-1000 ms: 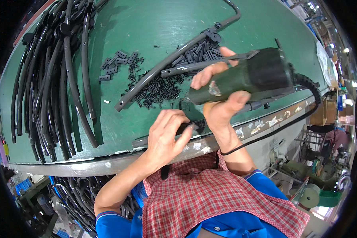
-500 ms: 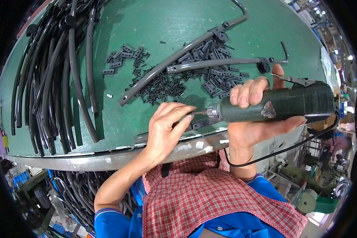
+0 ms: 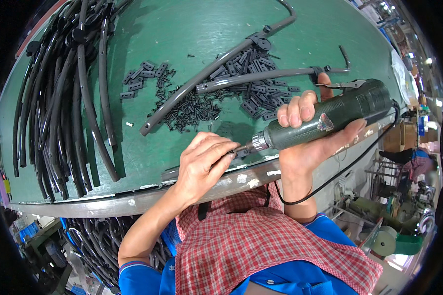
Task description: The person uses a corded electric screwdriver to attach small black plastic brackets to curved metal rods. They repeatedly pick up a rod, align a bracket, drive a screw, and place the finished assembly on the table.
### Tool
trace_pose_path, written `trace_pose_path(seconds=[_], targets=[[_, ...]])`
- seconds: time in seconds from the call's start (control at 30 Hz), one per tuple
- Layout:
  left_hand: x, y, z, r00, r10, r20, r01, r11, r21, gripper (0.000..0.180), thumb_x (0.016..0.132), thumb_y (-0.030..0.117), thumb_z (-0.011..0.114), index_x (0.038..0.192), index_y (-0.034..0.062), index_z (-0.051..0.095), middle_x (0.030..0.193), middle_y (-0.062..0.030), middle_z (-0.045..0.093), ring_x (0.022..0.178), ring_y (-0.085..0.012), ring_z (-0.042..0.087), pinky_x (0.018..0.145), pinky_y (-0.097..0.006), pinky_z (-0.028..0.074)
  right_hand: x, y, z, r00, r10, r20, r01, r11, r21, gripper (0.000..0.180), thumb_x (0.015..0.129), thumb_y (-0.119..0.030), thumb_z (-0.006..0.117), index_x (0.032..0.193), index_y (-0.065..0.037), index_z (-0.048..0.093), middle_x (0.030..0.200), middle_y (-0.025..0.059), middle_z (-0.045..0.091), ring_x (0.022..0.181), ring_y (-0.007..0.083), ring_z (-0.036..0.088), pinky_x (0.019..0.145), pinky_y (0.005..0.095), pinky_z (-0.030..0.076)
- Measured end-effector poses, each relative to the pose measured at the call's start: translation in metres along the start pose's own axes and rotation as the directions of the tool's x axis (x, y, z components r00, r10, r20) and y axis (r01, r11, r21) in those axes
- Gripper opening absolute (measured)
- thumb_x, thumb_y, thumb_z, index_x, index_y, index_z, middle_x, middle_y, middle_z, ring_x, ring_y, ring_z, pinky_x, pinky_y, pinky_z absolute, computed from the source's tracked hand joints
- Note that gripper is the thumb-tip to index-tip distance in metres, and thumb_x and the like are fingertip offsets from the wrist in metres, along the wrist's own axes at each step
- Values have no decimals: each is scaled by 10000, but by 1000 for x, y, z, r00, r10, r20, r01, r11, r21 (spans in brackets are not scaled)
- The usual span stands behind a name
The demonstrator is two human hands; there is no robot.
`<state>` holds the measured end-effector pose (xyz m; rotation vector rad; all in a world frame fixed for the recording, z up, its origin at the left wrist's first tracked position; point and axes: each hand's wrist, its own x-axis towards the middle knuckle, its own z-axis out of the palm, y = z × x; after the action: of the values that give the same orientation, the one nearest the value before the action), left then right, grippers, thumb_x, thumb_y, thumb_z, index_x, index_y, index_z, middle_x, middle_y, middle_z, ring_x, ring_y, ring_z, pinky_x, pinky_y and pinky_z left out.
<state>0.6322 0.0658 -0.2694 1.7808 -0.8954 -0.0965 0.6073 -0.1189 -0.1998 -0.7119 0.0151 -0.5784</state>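
My right hand is wrapped round a dark green electric screwdriver, with a metal lever on top and a cord at its rear. The screwdriver lies nearly level, its rear raised, its bit pointing left to my left hand. The thumb and fingertips of that hand are pinched at the bit's tip on a small dark screw, mostly hidden by the fingers. Below the fingers a dark tube lies along the table's near edge, partly covered by my left hand. A black block on it shows under the bit.
Beyond my hands lie a heap of small black screws and a pile of black blocks. Two bent tubes lie across them. Many curved dark tubes fill the left of the green table. The cord hangs at right.
The screwdriver has tilted, its rear end rising and its tip dipping slightly. My left hand keeps its pinch by the bit and is a little lower. The whole view has shifted slightly.
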Motion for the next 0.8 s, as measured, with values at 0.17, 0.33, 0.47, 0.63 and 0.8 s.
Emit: trace_pose_path(seconds=[0.17,0.33,0.47,0.63,0.8], targets=[[3,8,-1,997,-11,71,0,988,153,423,739,187,726,1116,31,617,1061,-84,604,984,-267,561,840,-390,473,-6,-12,5,995,-89,52,94,991,-92,940,792,-787,458,1322,-10,440,677,24,433,571,157,454,538,308,389],[-2,3,6,989,-26,148,-17,960,278,332,732,156,716,1027,22,645,949,-85,614,887,-265,577,771,-377,492,-15,-12,14,953,-87,289,130,983,-133,1142,678,-868,486,1391,4,300,699,88,529,589,221,550,555,373,477],[-5,3,8,993,-50,107,24,971,237,304,745,147,707,1013,10,661,930,-105,636,857,-281,606,744,-375,504,-19,-2,20,922,-69,382,172,954,-244,1098,699,-848,493,1385,-3,346,706,61,503,574,193,533,522,350,464],[-10,-2,8,992,-73,106,51,980,193,314,729,149,708,1006,7,666,907,-95,632,838,-271,601,733,-365,507,-28,-5,25,897,177,404,79,837,-542,807,750,-597,628,1279,-30,404,716,96,553,607,228,564,567,372,481],[-15,-7,11,993,-36,114,17,987,159,309,726,165,707,979,-6,659,841,-83,603,768,-256,577,705,-359,507,-21,3,23,768,434,471,-80,794,-602,759,807,-586,593,1279,-15,429,733,94,566,598,219,562,559,360,477]])
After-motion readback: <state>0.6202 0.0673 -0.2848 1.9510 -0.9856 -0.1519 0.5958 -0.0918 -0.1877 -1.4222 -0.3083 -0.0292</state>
